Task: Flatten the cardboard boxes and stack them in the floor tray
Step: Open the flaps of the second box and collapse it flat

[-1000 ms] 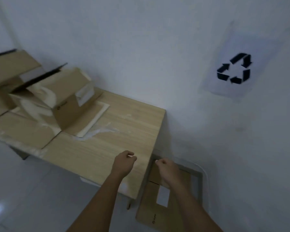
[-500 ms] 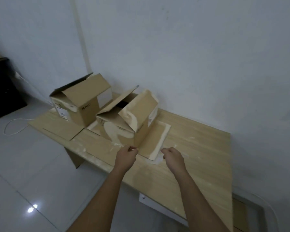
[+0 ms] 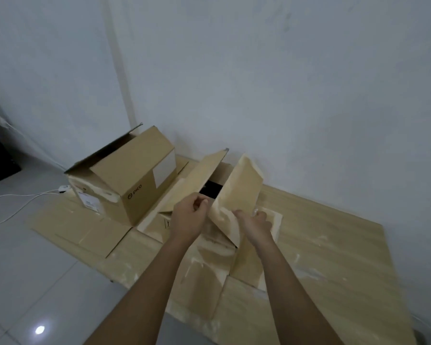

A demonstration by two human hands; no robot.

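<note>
A pale wood-grain table stands against a plain grey-white wall, with a glossy light tiled floor to its left. The tabletop is smeared with whitish patches and partly covered by flat sheets of cardboard. A white cable loops across the floor toward a small white plug near the table's far left end, and something dark sits at the left edge of the view.

Two brown corrugated boxes stand on the table. The left box is upright with its top flaps raised; it carries a printed logo on its near side and a blank white label on the side facing right. Just beside it, the nearer box has its flaps up, showing a dark interior, and its surfaces look scuffed and torn pale.

The left hand has its fingers curled, thumb and fingertips close together at the edge of the tall right flap. The right hand reaches behind that flap's lower edge with fingers loosely bent; whether they grip it cannot be told
</note>
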